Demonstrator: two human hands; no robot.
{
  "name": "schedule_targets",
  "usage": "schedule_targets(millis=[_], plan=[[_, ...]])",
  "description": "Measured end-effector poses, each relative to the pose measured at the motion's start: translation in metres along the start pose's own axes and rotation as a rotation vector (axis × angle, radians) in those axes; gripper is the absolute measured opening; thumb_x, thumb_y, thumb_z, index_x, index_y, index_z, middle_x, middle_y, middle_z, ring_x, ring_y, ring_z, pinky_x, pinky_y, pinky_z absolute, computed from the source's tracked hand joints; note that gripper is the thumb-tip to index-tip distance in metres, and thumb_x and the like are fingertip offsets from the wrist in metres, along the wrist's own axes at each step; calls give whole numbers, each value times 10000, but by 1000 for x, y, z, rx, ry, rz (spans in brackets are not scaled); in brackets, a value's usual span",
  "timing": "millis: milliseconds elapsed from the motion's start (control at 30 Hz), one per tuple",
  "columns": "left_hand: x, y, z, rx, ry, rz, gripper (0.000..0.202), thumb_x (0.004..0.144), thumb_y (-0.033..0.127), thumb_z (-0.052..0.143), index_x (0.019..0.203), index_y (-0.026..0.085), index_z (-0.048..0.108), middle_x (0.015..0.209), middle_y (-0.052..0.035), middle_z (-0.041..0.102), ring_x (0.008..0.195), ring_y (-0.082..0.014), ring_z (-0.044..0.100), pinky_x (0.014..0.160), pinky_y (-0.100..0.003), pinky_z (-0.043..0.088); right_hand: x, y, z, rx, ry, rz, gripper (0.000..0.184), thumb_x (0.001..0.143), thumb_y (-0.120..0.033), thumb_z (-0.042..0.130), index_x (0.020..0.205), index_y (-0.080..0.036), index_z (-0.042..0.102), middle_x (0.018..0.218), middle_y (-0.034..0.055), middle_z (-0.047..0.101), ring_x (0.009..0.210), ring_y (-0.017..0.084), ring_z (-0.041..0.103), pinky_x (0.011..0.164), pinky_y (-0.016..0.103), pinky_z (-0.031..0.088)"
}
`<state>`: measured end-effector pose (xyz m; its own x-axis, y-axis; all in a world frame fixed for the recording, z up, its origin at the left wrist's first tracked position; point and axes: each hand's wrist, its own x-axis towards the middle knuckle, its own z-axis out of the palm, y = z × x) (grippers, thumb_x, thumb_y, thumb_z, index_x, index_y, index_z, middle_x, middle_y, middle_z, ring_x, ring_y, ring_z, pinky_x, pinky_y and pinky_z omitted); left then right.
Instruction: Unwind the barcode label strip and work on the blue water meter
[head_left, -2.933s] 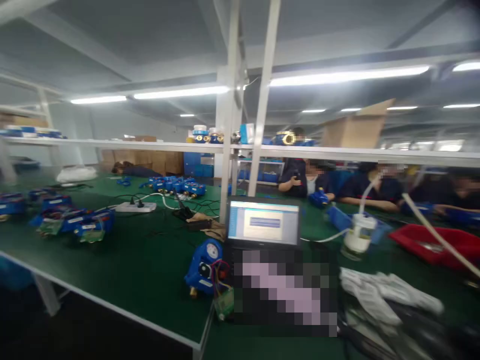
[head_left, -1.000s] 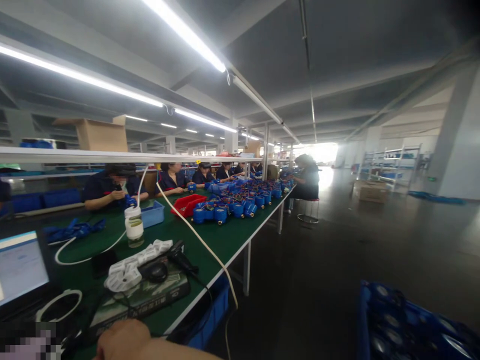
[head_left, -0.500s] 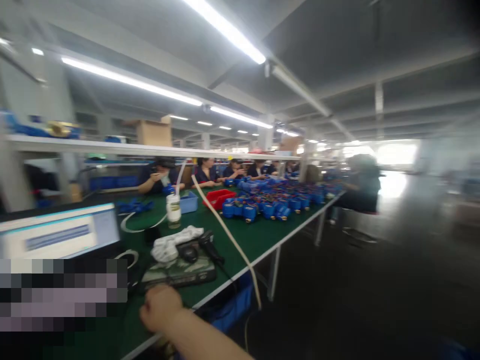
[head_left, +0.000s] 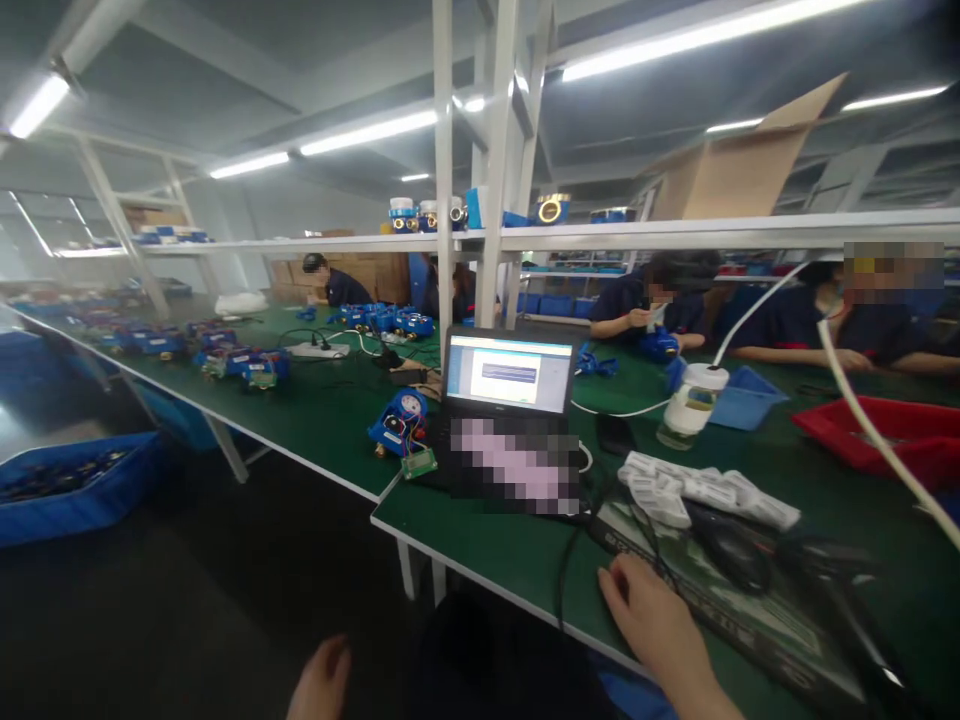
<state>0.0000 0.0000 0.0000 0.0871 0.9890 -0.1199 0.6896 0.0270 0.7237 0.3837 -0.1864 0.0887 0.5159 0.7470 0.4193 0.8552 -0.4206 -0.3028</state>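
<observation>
My right hand (head_left: 651, 618) lies flat on the green table (head_left: 487, 545) near its front edge, fingers stretched out and holding nothing. It is just in front of a dark printed mat (head_left: 757, 610) that carries a black mouse (head_left: 726, 552). My left hand (head_left: 321, 682) hangs low below the table edge, at the bottom of the frame, fingers loose and empty. An open laptop (head_left: 510, 375) stands left of the right hand. A blue water meter (head_left: 397, 420) with wires and a small green circuit board (head_left: 418, 463) sits beside the laptop.
White gloves (head_left: 705, 490), a jar with a white tube (head_left: 690, 402), a blue tray (head_left: 746, 397) and a red tray (head_left: 885, 432) lie to the right. More blue meters (head_left: 244, 365) line the table at left. Seated co-workers (head_left: 652, 300) face me. A blue bin (head_left: 71, 485) sits on the floor.
The view has swung left from the aisle back to the laptop. My right hand now rests flat farther right on the table, and my left hand has come into view.
</observation>
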Motion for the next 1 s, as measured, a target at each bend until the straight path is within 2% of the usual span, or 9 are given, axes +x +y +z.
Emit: schedule_targets(millis=[133,200,300,467,600,733,833,900,1000], plan=[[24,55,-28,-108,136,63,443,705,449,427,978,142,591,932,-139,657,898,-295,625,817,-429,491,4,-1,0,-22,-32,15,282,887,-417,293,708,-233,409,714,19,514,671,203,561,626,346,401],[34,83,-43,-109,181,118,518,690,503,408,1023,143,575,982,-131,643,931,-281,611,839,-406,479,5,-2,-1,-19,-49,32,287,885,-424,287,708,-234,411,714,18,516,670,200,564,631,347,408],[51,122,-63,-111,224,198,511,713,504,406,1058,157,555,1033,-112,628,956,-243,598,867,-356,467,6,-3,-3,-11,-48,41,294,872,-438,291,691,-236,404,707,16,518,635,192,561,593,340,404],[97,182,-88,-61,252,293,485,774,443,449,1125,122,543,1049,-121,629,976,-233,587,889,-334,451,7,-4,-6,17,-45,46,308,852,-464,302,669,-240,408,693,12,525,628,192,563,570,335,400],[139,221,-97,5,214,310,539,809,448,469,1195,75,516,1124,-159,608,1035,-257,568,923,-355,429,6,-6,-8,18,-23,50,317,850,-471,314,661,-238,416,667,8,525,605,183,558,557,330,392],[170,243,-95,65,122,276,650,808,490,489,1248,12,471,1206,-226,556,1137,-337,504,983,-430,374,6,-6,-8,-3,-16,69,324,850,-482,308,658,-241,408,673,10,520,628,191,565,576,342,404],[186,247,-90,52,13,237,626,798,509,509,1152,-6,548,1157,-250,579,1123,-369,513,984,-453,373,4,1,-4,13,-23,57,321,839,-494,338,656,-246,424,679,16,530,637,195,579,573,343,424],[193,246,-88,-5,-70,193,555,797,517,507,1005,15,622,998,-232,647,981,-353,597,877,-434,464,2,9,4,36,-16,29,301,824,-502,383,687,-251,479,705,28,560,637,199,592,570,342,443],[199,240,-86,-159,-158,108,453,794,487,534,840,49,635,754,-163,674,695,-270,653,629,-337,543,-2,22,18,66,56,-16,296,814,-502,421,680,-264,535,673,45,581,597,202,585,555,340,461]])
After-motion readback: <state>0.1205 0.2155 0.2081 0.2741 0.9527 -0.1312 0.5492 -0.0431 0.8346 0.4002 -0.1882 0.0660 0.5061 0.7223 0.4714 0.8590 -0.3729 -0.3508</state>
